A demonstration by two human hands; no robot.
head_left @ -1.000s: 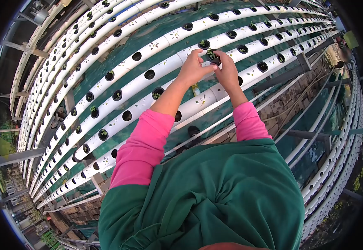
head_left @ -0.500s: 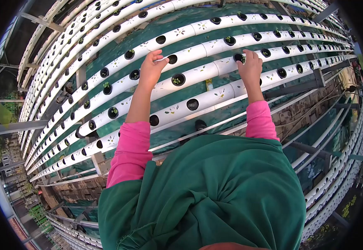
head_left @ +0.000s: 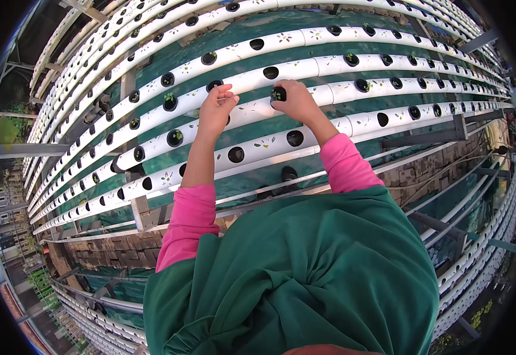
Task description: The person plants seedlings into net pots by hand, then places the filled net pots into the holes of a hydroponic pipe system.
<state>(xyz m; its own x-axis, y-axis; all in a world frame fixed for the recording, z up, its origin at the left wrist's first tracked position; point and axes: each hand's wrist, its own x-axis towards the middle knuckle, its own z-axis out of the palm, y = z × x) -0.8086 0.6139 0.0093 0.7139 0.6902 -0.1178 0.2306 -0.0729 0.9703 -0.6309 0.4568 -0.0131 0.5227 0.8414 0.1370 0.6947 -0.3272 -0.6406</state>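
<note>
My right hand [head_left: 300, 102] closes its thumb and fingers around the rim of a small black plant pot [head_left: 278, 94] with a green seedling in it. The pot is at the third white pipe [head_left: 341, 92] from the front. To its left, my left hand [head_left: 215, 112] hovers over the pipes with fingers loosely curled, thumb and fingertips apart. A dark hole [head_left: 228, 120] in the pipe is partly hidden behind this hand. Above my right hand, a round hole [head_left: 271, 73] shows in the neighbouring pipe. Another potted seedling [head_left: 362, 86] sits to the right.
White pipes with round holes and painted leaf marks run across the view in rows. Green sheeting [head_left: 240, 183] lies beneath them. Thin white rails [head_left: 252, 195] and grey metal supports [head_left: 145, 213] stand near my body. A dark shoe [head_left: 288, 174] shows below the front pipe.
My right hand has left one potted seedling and moved left along the pipe to another, taking hold of its pot. My left hand has shifted slightly left and nearer; the view has shifted too.
</note>
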